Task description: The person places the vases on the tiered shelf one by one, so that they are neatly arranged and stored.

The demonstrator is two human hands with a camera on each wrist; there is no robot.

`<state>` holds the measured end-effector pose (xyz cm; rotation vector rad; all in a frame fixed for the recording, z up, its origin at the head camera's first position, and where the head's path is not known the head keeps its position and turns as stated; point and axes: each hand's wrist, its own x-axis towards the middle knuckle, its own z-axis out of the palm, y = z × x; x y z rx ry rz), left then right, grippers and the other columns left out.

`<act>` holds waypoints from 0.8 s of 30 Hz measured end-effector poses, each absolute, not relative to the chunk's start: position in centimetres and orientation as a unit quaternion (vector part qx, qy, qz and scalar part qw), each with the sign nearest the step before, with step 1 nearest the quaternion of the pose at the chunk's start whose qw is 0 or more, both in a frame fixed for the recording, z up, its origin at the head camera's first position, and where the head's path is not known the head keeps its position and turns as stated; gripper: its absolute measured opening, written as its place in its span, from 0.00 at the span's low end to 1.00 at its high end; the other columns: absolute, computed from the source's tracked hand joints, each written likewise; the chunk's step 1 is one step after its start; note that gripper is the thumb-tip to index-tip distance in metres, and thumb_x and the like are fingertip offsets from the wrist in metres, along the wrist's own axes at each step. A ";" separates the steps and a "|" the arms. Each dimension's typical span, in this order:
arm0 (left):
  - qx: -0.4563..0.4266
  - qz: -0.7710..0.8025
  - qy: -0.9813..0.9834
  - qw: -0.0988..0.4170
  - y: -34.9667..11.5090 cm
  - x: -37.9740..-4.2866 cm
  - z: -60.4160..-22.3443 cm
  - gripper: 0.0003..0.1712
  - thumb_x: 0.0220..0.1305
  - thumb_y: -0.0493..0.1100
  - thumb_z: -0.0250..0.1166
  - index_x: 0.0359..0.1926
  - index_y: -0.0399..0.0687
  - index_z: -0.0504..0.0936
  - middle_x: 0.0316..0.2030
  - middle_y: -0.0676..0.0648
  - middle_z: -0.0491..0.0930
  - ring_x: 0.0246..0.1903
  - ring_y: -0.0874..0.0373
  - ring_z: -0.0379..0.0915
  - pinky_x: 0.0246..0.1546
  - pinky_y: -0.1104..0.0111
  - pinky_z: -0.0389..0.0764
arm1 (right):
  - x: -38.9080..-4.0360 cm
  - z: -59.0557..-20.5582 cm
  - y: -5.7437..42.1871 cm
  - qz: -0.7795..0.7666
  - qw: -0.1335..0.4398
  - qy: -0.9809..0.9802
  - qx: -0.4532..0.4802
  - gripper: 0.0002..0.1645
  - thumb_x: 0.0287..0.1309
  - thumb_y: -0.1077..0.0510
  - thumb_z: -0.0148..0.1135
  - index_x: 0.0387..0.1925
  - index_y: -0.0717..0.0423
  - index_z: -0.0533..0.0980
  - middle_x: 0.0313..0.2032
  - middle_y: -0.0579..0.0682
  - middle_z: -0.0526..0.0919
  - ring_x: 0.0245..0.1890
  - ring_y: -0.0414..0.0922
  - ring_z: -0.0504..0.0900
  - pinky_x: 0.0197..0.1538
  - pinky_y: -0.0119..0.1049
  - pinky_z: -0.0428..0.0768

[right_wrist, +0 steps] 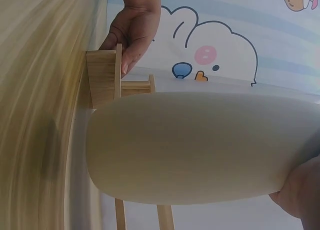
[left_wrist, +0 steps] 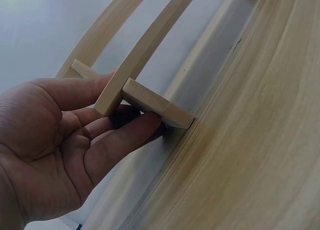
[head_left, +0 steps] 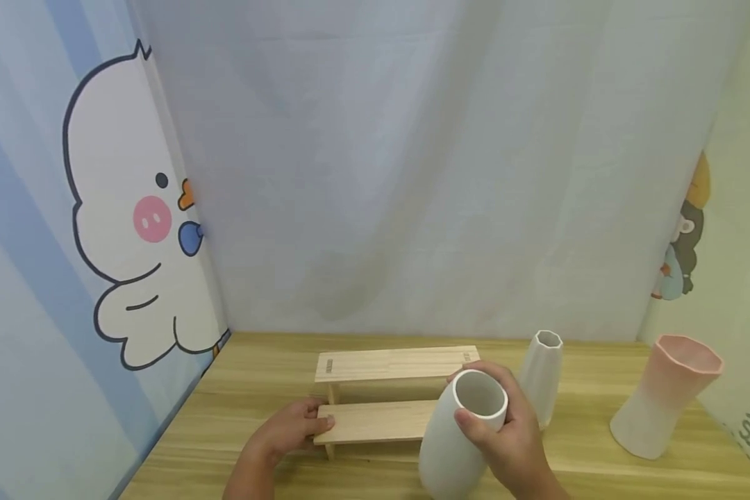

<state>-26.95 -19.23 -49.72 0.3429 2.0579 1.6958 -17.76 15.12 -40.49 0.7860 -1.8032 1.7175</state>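
My right hand (head_left: 515, 434) grips a plain white vase (head_left: 453, 444) near its rim, thumb at the front and fingers behind. The vase leans slightly and hides the lower right part of a two-tier wooden shelf (head_left: 375, 422). In the right wrist view the vase (right_wrist: 200, 147) fills the middle, its base off the tabletop. My left hand (head_left: 290, 430) holds the left end of the shelf's lower board, thumb on top. Seen from the left wrist, the thumb and fingers of the left hand (left_wrist: 65, 140) pinch the board beside its side support (left_wrist: 155, 104).
A slim ribbed white vase (head_left: 542, 382) stands right of the shelf. Farther right is a pink-and-white vase (head_left: 665, 399) with a flared rim. The wood-grain tabletop (head_left: 256, 368) meets a grey-white cloth (head_left: 412, 173) at the back and printed cloths on both sides.
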 end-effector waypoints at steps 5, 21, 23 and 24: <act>0.128 0.610 0.750 0.221 -19.3 -26.9 -49.6 0.38 0.71 0.46 0.60 0.68 0.23 0.59 0.50 0.39 0.82 0.45 0.52 0.81 0.48 0.55 0.83 | -18.1 -40.3 14.4 0.631 0.254 -0.681 0.271 0.31 0.48 0.75 0.65 0.56 0.62 0.71 0.44 0.46 0.84 0.42 0.41 0.83 0.43 0.34 0.82; 0.134 0.594 0.766 0.204 -19.5 -26.8 -49.5 0.37 0.71 0.48 0.59 0.67 0.23 0.61 0.45 0.44 0.84 0.42 0.55 0.82 0.47 0.60 0.83 | -20.4 -37.5 11.5 0.652 0.232 -0.689 0.213 0.27 0.52 0.66 0.67 0.55 0.54 0.73 0.41 0.45 0.85 0.39 0.43 0.84 0.41 0.39 0.84; 0.134 0.595 0.766 0.202 -19.5 -26.8 -49.6 0.36 0.71 0.48 0.59 0.67 0.23 0.62 0.43 0.45 0.84 0.42 0.56 0.82 0.46 0.61 0.83 | -20.7 -37.1 11.1 0.655 0.231 -0.692 0.196 0.26 0.51 0.64 0.68 0.54 0.51 0.74 0.39 0.46 0.85 0.38 0.43 0.83 0.40 0.39 0.84; 0.134 0.595 0.767 0.201 -19.5 -26.8 -49.6 0.36 0.71 0.48 0.59 0.67 0.23 0.62 0.43 0.45 0.84 0.41 0.56 0.81 0.46 0.61 0.83 | -20.8 -36.9 11.0 0.654 0.231 -0.695 0.189 0.27 0.50 0.64 0.68 0.54 0.49 0.75 0.39 0.47 0.84 0.38 0.43 0.83 0.39 0.39 0.84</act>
